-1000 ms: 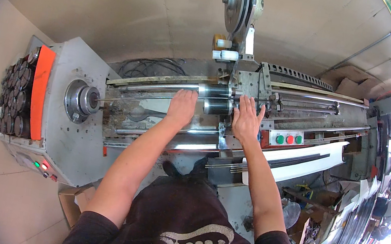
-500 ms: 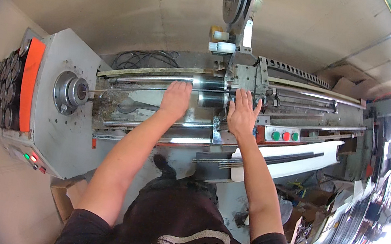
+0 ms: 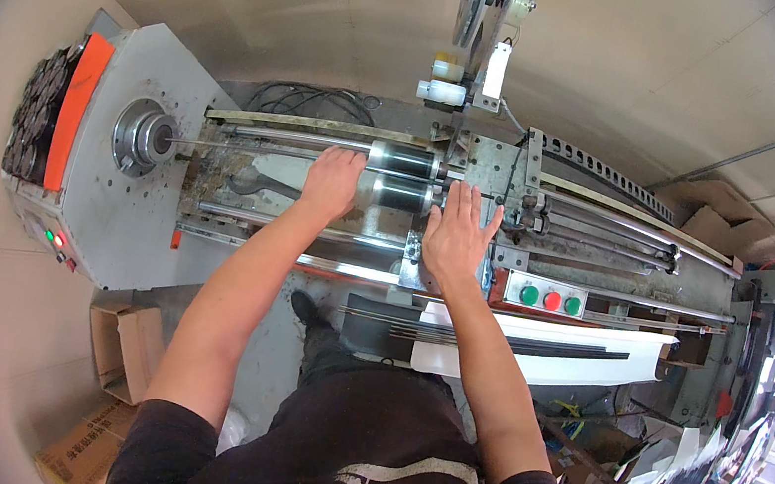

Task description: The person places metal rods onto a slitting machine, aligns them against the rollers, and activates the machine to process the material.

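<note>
A thin metal rod (image 3: 241, 148) runs from the round chuck (image 3: 156, 139) at the left toward a pair of shiny rollers, a far roller (image 3: 404, 159) and a near roller (image 3: 399, 193). My left hand (image 3: 332, 184) is closed over the rod just left of the rollers, its fingers bunched together. To the right of the rollers, my right hand (image 3: 456, 237) lies open over the machine's carriage (image 3: 497, 165), with its fingers stretched out and pointing away from me. Whatever lies under its palm is hidden.
A spanner (image 3: 261, 185) lies on the machine bed by my left hand. Push buttons (image 3: 552, 300) in green and red sit right of my right wrist. Dark rods (image 3: 542, 347) rest on a white sheet (image 3: 578, 373) nearer me. Cardboard boxes (image 3: 126, 350) stand lower left.
The whole view has shifted and turned a little. My right hand has moved slightly left, closer to the rollers. My left hand stays over the rod beside them.
</note>
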Demonstrator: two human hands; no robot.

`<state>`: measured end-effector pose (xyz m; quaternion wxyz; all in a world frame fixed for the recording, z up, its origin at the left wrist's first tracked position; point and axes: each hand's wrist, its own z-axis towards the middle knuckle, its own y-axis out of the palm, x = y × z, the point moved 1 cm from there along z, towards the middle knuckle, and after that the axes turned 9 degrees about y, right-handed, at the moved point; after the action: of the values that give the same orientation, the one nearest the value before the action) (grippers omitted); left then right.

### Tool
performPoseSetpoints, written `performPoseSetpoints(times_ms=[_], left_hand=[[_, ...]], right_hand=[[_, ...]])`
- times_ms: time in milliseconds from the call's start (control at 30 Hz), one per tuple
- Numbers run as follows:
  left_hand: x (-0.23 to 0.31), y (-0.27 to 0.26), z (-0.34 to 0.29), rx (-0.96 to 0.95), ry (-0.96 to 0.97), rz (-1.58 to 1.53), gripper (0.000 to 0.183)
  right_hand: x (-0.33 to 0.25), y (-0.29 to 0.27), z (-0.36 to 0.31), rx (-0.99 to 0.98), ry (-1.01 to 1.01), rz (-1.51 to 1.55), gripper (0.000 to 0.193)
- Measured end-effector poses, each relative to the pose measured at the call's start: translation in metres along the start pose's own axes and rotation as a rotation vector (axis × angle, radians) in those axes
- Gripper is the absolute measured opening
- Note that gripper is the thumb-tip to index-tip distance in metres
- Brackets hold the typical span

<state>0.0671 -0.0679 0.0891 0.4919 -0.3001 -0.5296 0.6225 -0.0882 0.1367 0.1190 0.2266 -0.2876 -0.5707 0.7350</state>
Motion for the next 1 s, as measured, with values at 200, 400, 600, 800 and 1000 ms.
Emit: performPoseSetpoints(times_ms=[200, 400, 600, 800, 1000], left_hand=[[0.002, 0.008, 0.006, -0.002, -0.032, 0.0, 0.033], [-0.006, 0.01, 0.008, -0.095, -0.056, -0.01, 0.038], [-0.017, 0.004, 0.003, -0.188, -0.124, -0.065, 0.042], [-0.036, 0.004, -0.007, -0.276, -0.164, -0.091, 0.05], [-0.041, -0.003, -0.008, -0.335, -0.162, -0.092, 0.047]], right_hand=[[0.006, 0.003, 0.003, -0.043, -0.01, -0.003, 0.061], [0.007, 0.003, 0.004, -0.058, -0.021, 0.03, 0.06], [0.011, 0.004, 0.005, -0.063, -0.039, 0.049, 0.06], [0.013, 0.006, 0.005, -0.067, -0.04, 0.074, 0.059], [0.022, 0.003, 0.011, -0.089, -0.057, 0.027, 0.056]])
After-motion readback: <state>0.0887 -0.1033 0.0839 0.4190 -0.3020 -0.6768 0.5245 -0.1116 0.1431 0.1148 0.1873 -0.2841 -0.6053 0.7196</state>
